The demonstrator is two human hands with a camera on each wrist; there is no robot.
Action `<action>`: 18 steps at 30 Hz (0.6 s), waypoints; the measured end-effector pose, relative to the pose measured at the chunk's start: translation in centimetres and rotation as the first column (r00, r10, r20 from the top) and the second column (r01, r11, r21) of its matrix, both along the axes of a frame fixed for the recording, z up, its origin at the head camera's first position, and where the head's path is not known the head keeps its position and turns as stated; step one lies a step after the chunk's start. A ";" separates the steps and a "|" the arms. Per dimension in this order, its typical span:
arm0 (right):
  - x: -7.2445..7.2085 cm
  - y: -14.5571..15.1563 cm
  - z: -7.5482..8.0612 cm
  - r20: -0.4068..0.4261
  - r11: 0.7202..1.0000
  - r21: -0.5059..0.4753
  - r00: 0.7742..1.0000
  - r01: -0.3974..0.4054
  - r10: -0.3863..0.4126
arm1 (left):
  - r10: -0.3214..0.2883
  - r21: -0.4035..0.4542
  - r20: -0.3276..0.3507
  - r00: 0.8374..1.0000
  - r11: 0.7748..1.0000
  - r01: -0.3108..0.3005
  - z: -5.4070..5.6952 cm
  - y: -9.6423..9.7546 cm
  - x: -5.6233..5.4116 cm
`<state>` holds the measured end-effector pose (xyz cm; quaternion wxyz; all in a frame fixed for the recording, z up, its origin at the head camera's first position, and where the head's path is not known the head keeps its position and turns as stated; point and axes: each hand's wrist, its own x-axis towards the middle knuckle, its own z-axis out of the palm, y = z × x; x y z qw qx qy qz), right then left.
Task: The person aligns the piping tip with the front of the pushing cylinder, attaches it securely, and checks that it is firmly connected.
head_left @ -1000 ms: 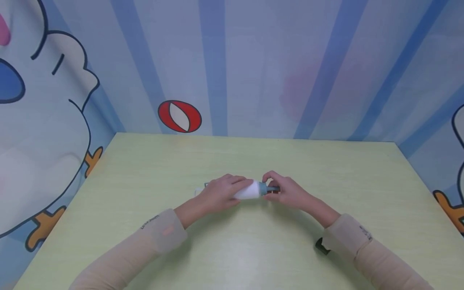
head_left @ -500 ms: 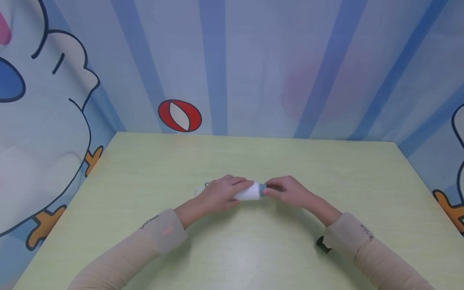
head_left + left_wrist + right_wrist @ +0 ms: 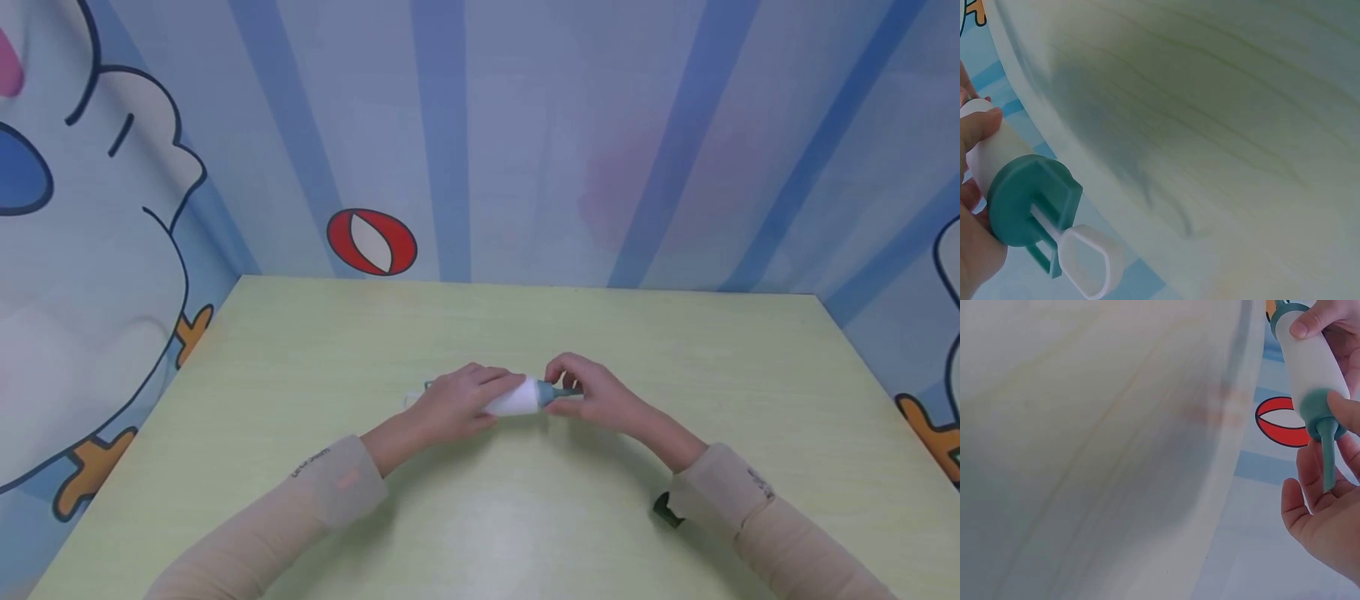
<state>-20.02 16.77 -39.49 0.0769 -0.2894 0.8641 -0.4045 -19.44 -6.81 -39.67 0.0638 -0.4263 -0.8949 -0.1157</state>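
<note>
A large plunger syringe with a white barrel [image 3: 516,400] is held level above the table. My left hand [image 3: 461,402] grips its barrel from above, thumb and fingers wrapped round it. In the left wrist view its teal rear collar [image 3: 1013,203] and white ring handle [image 3: 1112,265] stick out behind that hand. At the front end, my right hand [image 3: 600,398] pinches the teal front cap [image 3: 1317,405]; the right wrist view has its thumb lying on the cap. A slim teal nozzle [image 3: 1328,453] points from the cap between the right hand's curled fingers.
The pale green table [image 3: 465,533] spreads under both hands. A wall [image 3: 517,150] with blue stripes and a red ball picture closes off its far side. Cartoon panels stand left and right. A small dark piece [image 3: 667,510] shows beside the right sleeve.
Half a second ago my right hand covered the nozzle; now its fingers are raised and spread around it, much as one second ago. My left hand and the syringe stay in place.
</note>
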 end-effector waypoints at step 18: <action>-0.3 0.3 0.1 0.059 0.997 0.066 0.997 0.043 -0.047 | -0.005 -0.015 -0.009 1.000 1.000 0.005 0.1 0.1 0.1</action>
